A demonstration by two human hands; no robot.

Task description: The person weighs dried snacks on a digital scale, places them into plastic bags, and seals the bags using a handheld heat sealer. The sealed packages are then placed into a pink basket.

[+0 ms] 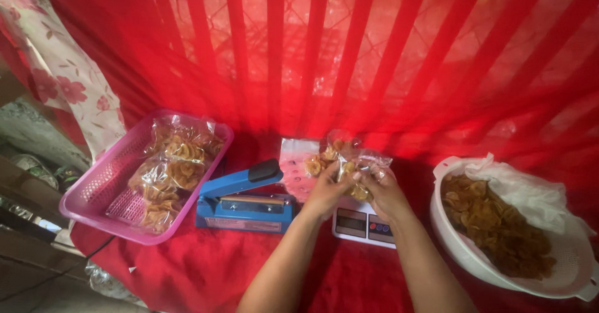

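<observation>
While both hands meet over a small white scale (362,224), the left hand (326,191) and right hand (385,193) are each clamped on a clear bag of chips (344,160), held between them just above the fingers. Left of the left hand sits a blue heat sealer (244,202), then a pink basket (93,191) of filled bags; right of the right hand stands a white colander (571,269) of loose chips.

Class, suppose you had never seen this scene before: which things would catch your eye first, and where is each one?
First, the glowing red striped cloth backdrop filling the top. In the middle, the left hand and right hand grip a clear plastic bag of golden chips over a small white digital scale. A pink plastic basket of filled bags sits left, a white colander of chips right.
</observation>
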